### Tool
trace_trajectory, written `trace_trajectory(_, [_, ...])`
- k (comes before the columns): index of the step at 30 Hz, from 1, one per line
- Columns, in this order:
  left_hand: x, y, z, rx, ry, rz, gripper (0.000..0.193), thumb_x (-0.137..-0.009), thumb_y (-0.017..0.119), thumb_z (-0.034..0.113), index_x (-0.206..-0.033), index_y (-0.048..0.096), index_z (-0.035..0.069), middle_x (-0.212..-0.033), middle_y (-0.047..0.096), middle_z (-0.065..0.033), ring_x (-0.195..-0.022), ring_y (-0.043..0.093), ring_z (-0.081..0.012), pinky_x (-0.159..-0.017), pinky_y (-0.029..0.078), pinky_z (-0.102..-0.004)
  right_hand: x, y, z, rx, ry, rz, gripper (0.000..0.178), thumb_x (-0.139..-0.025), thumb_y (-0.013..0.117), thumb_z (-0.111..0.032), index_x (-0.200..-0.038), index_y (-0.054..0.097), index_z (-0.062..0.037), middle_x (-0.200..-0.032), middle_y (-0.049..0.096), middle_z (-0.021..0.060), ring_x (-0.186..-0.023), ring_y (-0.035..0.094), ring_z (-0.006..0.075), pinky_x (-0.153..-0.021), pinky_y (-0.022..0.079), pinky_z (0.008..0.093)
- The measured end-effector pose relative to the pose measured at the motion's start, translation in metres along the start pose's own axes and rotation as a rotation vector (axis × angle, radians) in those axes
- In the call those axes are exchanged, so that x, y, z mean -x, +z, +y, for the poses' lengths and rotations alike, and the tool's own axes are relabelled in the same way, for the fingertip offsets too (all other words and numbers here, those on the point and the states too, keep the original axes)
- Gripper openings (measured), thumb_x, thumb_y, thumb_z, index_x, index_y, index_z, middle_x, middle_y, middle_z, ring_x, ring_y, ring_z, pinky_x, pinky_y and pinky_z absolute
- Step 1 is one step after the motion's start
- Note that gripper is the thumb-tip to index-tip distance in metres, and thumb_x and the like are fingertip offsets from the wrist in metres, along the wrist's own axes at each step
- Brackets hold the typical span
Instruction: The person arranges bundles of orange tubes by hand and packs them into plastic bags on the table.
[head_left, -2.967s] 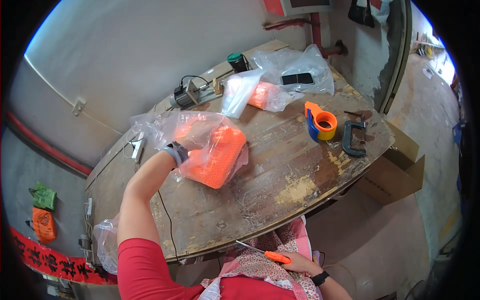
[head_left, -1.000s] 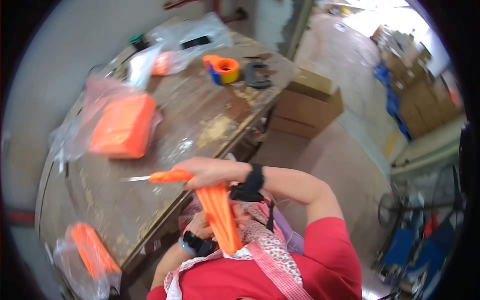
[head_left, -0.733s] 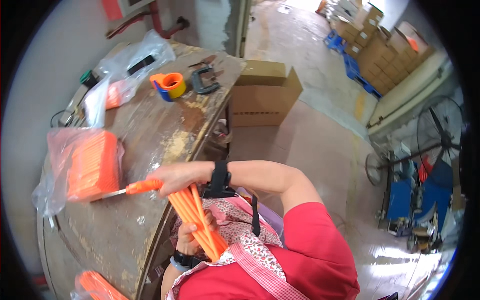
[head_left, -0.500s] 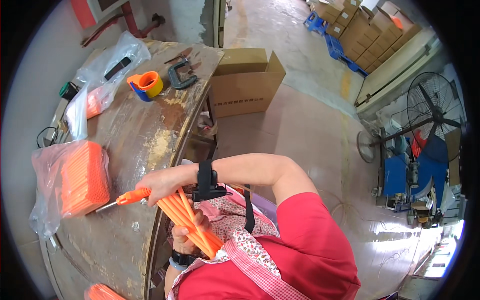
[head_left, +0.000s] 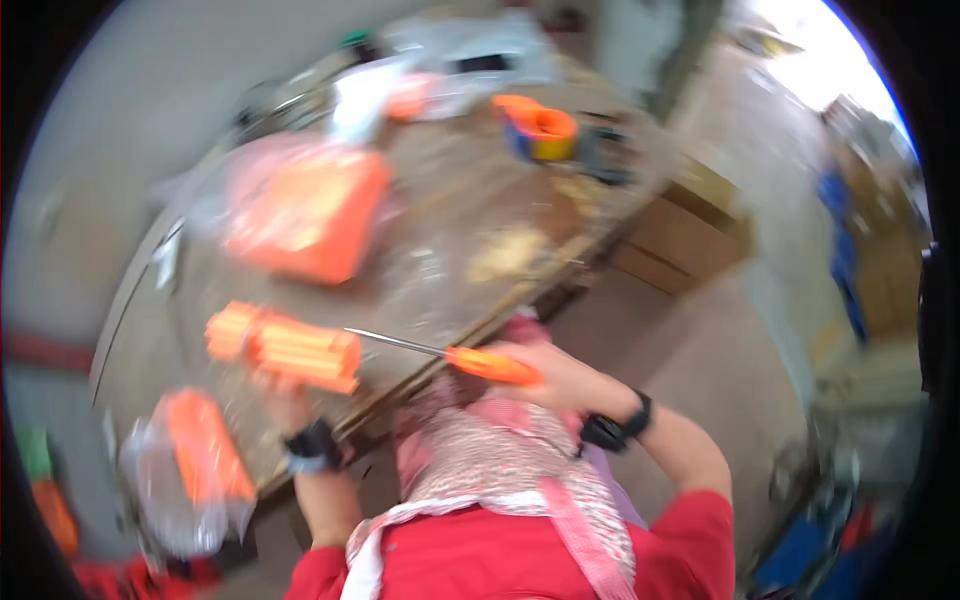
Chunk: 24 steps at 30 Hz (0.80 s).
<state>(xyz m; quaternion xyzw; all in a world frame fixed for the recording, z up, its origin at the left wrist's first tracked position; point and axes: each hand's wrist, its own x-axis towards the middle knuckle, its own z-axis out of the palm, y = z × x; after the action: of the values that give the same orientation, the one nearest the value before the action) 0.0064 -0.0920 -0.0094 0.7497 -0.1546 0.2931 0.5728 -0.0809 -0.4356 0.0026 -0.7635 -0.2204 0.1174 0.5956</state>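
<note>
A bundle of orange plastic tubes [head_left: 312, 352] is held by my left hand [head_left: 287, 402] above the left part of the worktable. Its fingers are mostly hidden beneath the bundle, and motion blurs them. My right hand [head_left: 555, 375] is closed around the orange handle of a screwdriver [head_left: 492, 366], near the table's front edge. The thin metal shaft points left, its end beside the right end of the bundle. Blur hides the exact shape of the tip, and I cannot tell whether it touches the tubes.
On the wooden table [head_left: 440, 215] lie a large bagged orange stack [head_left: 315, 215], a smaller bagged orange bundle [head_left: 208, 450], tape rolls [head_left: 545, 130] and a dark clamp [head_left: 605, 155]. A cardboard box [head_left: 670, 240] stands on the floor beyond the table's right edge.
My view has turned, and the scene is blurred. The orange bundle has gone from close to my body to over the table at left. My hands are farther apart, the right keeping the screwdriver.
</note>
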Motion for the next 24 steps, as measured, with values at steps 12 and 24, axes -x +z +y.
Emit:
trace_trajectory(12, [-0.047, -0.038, -0.077, 1.162, -0.553, 0.441, 0.028, -0.079, 0.068, 0.019, -0.100, 0.056, 0.005, -0.098, 0.061, -0.0069, -0.097, 0.059, -0.0239, -0.095, 0.047, -0.0425, 0.018, 0.025, -0.013, 0.041, 0.184, 0.039, 0.039, -0.081, 0.067, -0.008, -0.119, 0.058, -0.0032, -0.099, 0.066, 0.0163, -0.087, 0.066, 0.0289, -0.077, 0.050, 0.0333])
trace_trajectory(24, [-0.057, -0.019, -0.073, 1.244, -0.561, 0.523, 0.030, -0.079, 0.067, 0.016, -0.105, 0.055, 0.007, -0.093, 0.062, -0.0085, -0.093, 0.061, -0.0241, -0.091, 0.049, -0.0427, 0.014, 0.017, -0.009, 0.114, 0.131, 0.017, 0.041, -0.082, 0.066, -0.010, -0.121, 0.057, -0.0057, -0.104, 0.065, 0.0177, -0.092, 0.065, 0.0323, -0.078, 0.051, 0.0358])
